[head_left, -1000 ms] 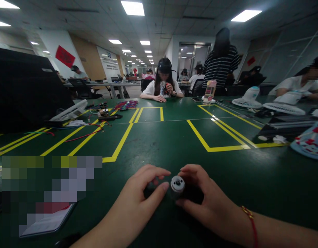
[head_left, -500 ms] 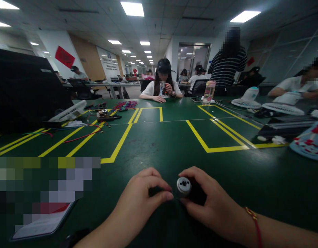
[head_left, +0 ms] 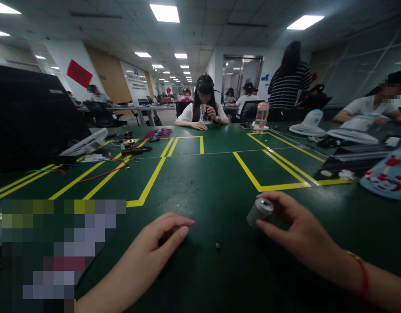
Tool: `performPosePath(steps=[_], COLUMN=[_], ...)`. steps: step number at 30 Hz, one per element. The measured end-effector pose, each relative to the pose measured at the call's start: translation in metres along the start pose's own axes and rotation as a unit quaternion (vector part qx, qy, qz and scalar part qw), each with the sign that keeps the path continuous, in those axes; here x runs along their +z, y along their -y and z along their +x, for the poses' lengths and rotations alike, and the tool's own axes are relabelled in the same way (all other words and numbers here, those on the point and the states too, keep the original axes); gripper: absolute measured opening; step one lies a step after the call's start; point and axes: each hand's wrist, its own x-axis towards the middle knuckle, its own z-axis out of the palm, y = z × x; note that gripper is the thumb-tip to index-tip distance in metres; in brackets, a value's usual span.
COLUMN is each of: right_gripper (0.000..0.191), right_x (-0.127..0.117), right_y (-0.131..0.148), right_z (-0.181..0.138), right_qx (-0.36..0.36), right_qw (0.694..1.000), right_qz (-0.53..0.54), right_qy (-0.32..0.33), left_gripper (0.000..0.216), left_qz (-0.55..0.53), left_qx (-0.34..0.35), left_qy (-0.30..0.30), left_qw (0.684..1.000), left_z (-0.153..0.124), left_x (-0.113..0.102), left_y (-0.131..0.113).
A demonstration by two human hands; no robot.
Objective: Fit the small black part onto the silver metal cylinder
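- Moving since the earlier frame, in the head view: my right hand [head_left: 300, 226] has carried the metal cylinder [head_left: 256, 213] out toward two o'clock, my left hand [head_left: 155, 245] has drawn back, and a tiny dark ring [head_left: 217, 246] now shows plainly on the table [head_left: 203, 204].
- Taking that ring as clock centre: right hand at two, thumb and fingers grasping the tilted cylinder; left at about half past nine, loosely curled, nothing visible in its fingers.
- Where it stands, I'd judge: ring and cylinder are apart, the ring set down, the cylinder not yet let go. Whether anything is left to do on either, I can't tell.
- Counting: one cylinder, one ring, two hands of mine, one on the cylinder.
- Further out: two white fans [head_left: 309, 123], one at one o'clock, the other at half past; one pink-lidded bottle [head_left: 261, 118] between twelve and one; one blue bag [head_left: 388, 174] at two. The wires [head_left: 158, 134], up toward eleven, are too tangled to count.
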Motion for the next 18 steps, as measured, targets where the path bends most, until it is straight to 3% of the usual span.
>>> performPosePath(steps=[5,10,14,17,18], right_gripper=[0.057,0.05,0.056,0.076,0.077], right_x=[-0.086,-0.141,-0.149,-0.13,-0.117], right_y=[-0.071,-0.109,-0.126,-0.117,-0.107], right_z=[-0.008,-0.03,-0.036,-0.034,-0.033], right_qx=[0.11,0.218,0.172,0.045,-0.008], right_qw=[0.972,0.913,0.893,0.844,0.841], right_qz=[-0.146,-0.294,-0.366,-0.456,-0.46], right_qy=[-0.15,-0.18,-0.195,-0.278,-0.283], left_gripper=[0.025,0.03,0.032,0.032,0.033], left_qz=[-0.078,-0.133,-0.138,-0.146,-0.148], left_qx=[-0.076,-0.105,-0.114,-0.115,-0.112], left_qy=[-0.031,-0.058,-0.065,-0.063,-0.064], left_qw=[0.994,0.984,0.982,0.981,0.98], left_z=[-0.015,-0.018,-0.019,-0.02,-0.02], left_x=[-0.021,-0.016,-0.015,-0.016,-0.016], left_y=[0.026,0.031,0.029,0.031,0.032])
